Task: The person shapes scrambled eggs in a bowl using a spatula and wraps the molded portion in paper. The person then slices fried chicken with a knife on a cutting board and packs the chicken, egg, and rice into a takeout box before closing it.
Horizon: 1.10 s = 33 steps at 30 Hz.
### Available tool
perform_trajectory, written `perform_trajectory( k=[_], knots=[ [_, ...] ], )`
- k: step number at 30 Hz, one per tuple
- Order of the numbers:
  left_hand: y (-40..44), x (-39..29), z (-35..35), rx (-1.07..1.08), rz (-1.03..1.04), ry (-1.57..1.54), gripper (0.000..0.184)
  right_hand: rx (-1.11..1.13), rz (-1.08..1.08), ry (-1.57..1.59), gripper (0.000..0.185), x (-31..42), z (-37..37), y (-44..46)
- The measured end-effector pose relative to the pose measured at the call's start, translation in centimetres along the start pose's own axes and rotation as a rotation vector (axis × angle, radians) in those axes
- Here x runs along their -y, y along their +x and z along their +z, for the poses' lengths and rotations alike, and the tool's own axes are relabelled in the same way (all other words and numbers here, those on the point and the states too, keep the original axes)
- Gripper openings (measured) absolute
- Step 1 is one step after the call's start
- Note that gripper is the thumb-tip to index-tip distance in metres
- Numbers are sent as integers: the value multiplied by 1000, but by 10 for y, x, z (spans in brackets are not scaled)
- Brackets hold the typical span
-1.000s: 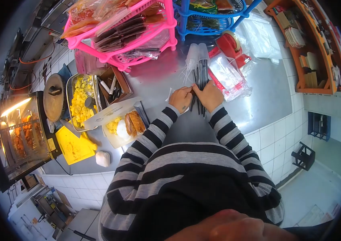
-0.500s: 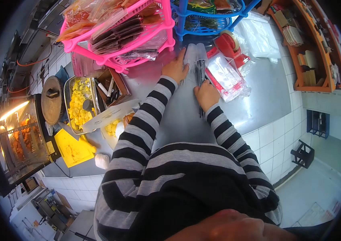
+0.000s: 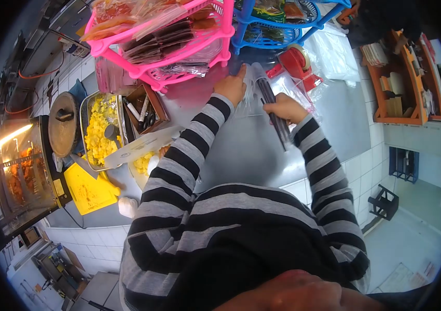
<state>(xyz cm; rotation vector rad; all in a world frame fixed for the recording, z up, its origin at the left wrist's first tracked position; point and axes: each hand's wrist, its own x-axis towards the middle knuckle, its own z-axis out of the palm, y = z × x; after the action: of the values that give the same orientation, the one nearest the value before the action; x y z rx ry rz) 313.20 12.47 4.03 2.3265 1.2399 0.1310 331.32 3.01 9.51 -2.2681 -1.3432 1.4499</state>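
My right hand (image 3: 289, 109) is closed round a bundle of long dark packets in clear plastic (image 3: 266, 91), tilted across the steel counter (image 3: 231, 150). What is inside the packets is too small to make out. To its left lies my left hand (image 3: 232, 89), a finger stretched out towards the pink rack, beside thin clear plastic wrapping (image 3: 250, 96) that it seems to touch. Its other fingers are partly hidden. Behind my right hand are a red tape dispenser (image 3: 295, 65) and clear plastic packets with red edges (image 3: 303, 98).
A pink tiered rack (image 3: 166, 67) of packets and a blue rack (image 3: 275, 36) stand at the back. On the left are a tray of yellow chunks (image 3: 101, 135), a yellow cutting board (image 3: 88, 189) and a lit food warmer (image 3: 23, 176). A person in dark clothing (image 3: 386, 20) is at top right.
My right hand has moved right and slightly up, swinging the dark bundle into a tilt away from the clear wrapping. My left hand has shifted slightly right. A person has come into view at top right.
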Motion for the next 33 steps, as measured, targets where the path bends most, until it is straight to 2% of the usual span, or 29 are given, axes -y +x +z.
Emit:
perform_trajectory(
  k=[2,3,6,11,12,14,18,20,21,22,24,25,26,28,29,30,32,33],
  knots=[
    [-2,1,-1,2,-18,-16,64,194,75,190,35,9,-19,-2],
    [-4,-1,-5,-6,-24,-26,64,276,46,288,29,13,-25,3],
    [-12,-3,-14,-7,-77,-88,58,319,50,268,25,28,-43,8],
    [-4,14,-4,-96,-11,-229,45,398,72,13,22,62,-70,29],
    [-1,16,-7,-101,-15,-232,45,441,98,-114,23,77,-75,28],
    [2,19,-15,116,-102,-371,39,481,126,-245,25,102,-81,25],
    [6,29,-1,183,-129,-371,37,643,216,-438,36,122,-86,46],
    [13,39,23,114,-169,-558,37,646,227,-453,41,136,-85,43],
    [13,38,21,114,-175,-561,37,592,192,-440,50,136,-84,45],
    [14,39,19,135,-198,-575,37,597,191,-443,50,135,-83,46],
    [13,39,9,153,-224,-588,36,334,158,-290,60,133,-84,47],
    [11,38,2,145,-244,-528,36,201,165,-320,69,129,-84,54],
    [9,36,-4,137,-262,-467,37,203,165,-319,69,126,-88,62],
    [16,48,12,75,-278,-472,38,207,197,-114,73,132,-92,60],
    [22,56,20,9,-292,-476,39,90,152,-161,70,140,-102,45],
    [24,62,19,17,-290,-470,39,92,155,-152,70,135,-108,47],
    [24,72,16,-18,-94,-259,41,10,42,-159,61,115,-139,62],
    [24,72,15,-70,-187,-399,41,-83,-552,-543,50,87,-159,79]
  ],
)
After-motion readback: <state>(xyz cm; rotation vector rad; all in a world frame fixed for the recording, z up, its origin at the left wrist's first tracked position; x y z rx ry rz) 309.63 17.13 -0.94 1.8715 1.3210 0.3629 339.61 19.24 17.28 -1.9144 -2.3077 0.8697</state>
